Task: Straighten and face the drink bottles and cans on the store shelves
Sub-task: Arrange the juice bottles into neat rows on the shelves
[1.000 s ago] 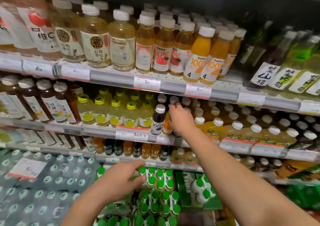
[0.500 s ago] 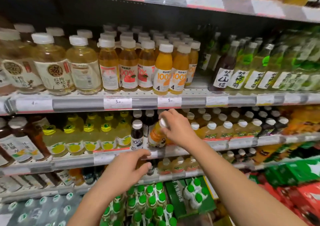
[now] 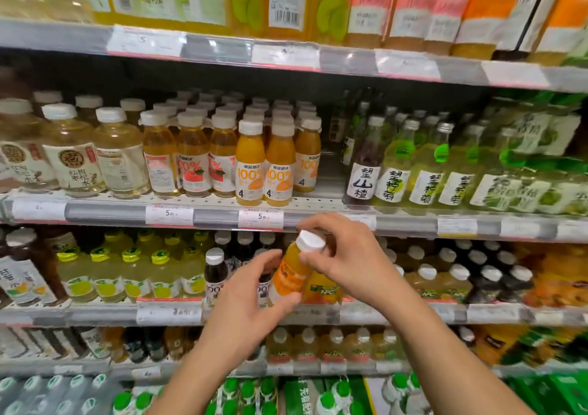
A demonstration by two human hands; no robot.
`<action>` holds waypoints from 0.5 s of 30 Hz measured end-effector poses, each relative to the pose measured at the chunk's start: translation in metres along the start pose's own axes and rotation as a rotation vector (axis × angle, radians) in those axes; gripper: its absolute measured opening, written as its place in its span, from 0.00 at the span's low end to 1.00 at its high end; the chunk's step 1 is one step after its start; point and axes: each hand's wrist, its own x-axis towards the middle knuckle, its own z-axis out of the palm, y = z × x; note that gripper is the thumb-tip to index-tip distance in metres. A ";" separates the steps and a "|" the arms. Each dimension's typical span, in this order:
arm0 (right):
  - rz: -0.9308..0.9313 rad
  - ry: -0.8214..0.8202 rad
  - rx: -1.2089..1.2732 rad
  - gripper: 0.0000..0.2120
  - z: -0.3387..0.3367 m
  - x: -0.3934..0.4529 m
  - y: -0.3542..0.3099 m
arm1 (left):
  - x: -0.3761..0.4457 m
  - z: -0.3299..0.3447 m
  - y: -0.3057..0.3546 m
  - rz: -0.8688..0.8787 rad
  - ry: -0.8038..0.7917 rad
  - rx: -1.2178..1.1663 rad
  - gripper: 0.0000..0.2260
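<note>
Orange juice bottle (image 3: 294, 271) was held in front of the third shelf (image 3: 95, 314), clear of it. Plastic, round body, white ribbed cap, orange liquid filling it approx. to the neck. Long axis tilted, cap pointing up and right, base down-left. Right hand (image 3: 345, 257) pinched the neck just below the cap w/ thumb and fingers. Left hand (image 3: 251, 300) gripped the lower body, thumb under the base. Dark juice bottle (image 3: 215, 276) stood upright at shelf front, just left.
</note>
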 end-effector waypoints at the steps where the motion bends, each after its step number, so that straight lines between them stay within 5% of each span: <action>1: -0.005 0.004 0.023 0.19 -0.010 -0.003 0.001 | 0.003 0.006 0.010 0.007 0.006 -0.014 0.32; 15: -0.099 0.329 0.151 0.18 -0.143 -0.018 -0.002 | 0.086 0.030 0.156 0.301 -0.098 -0.050 0.21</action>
